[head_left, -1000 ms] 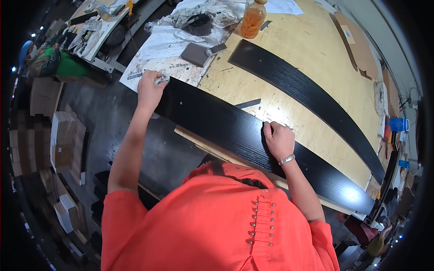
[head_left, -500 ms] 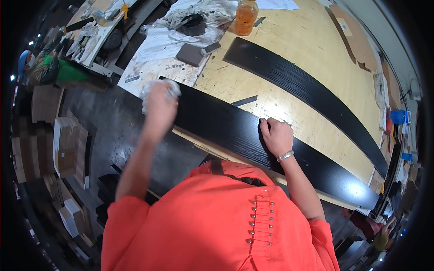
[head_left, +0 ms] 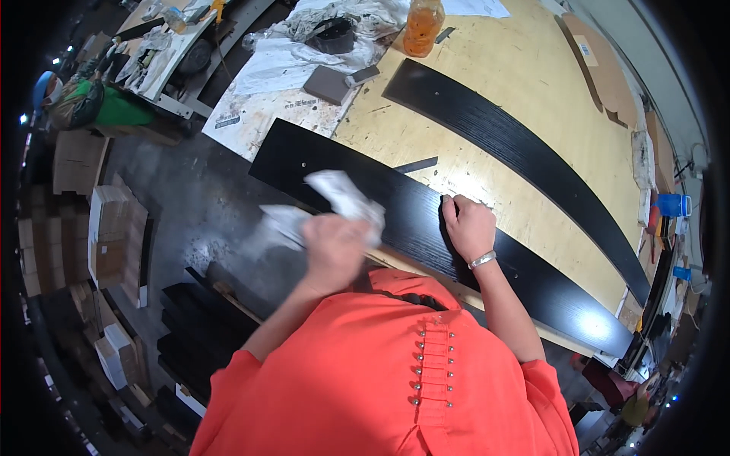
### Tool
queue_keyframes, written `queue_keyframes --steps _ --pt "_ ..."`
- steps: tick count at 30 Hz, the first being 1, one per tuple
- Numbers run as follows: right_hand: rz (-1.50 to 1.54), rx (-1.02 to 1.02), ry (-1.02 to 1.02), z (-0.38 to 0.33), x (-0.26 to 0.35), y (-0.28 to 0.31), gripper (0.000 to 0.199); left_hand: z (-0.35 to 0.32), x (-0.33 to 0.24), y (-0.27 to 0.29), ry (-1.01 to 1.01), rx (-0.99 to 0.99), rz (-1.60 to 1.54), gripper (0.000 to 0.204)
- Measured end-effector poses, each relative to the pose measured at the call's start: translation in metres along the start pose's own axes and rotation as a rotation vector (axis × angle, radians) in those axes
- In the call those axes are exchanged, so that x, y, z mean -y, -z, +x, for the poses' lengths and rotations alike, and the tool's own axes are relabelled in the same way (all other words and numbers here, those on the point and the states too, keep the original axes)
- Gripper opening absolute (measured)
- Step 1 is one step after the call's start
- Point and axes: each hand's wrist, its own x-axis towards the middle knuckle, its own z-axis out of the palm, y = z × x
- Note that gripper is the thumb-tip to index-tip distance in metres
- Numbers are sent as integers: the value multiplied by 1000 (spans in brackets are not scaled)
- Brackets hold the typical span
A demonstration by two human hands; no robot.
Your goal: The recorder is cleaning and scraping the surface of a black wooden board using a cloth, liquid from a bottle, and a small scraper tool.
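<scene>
A bunched white cloth (head_left: 346,197), blurred by motion, is in my left hand (head_left: 332,249), beside the near edge of a long black board (head_left: 407,214). One loose end of the cloth overlaps the board; another hangs out past its edge. My right hand (head_left: 471,230), with a silver bracelet at the wrist, is closed over the board's far edge, fingers curled and partly hidden. The board has a wood-grain surface and a small hole near its left end. Beyond it lies a second, curved black board (head_left: 517,152).
The boards lie on a light wooden table (head_left: 464,171). At the back are a bottle of orange liquid (head_left: 423,29), a grey block (head_left: 327,84), a black bowl (head_left: 332,36) and crumpled white sheeting (head_left: 274,64). A person in green (head_left: 110,106) is at far left. Dark boards (head_left: 199,319) are stacked below left.
My left hand has swept from the board's left end rightward and toward me with the cloth, whose ends now fly loose. My right hand has kept its place on the board.
</scene>
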Motion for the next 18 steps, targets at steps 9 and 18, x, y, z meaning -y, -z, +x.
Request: queue_keyframes --steps 9,18 --pt "-1 -27 -9 0 -1 -3 42 38 145 49 163 -176 497 19" --pt "-17 -55 -22 2 -4 -4 41 53 220 90 708 122 128 22"
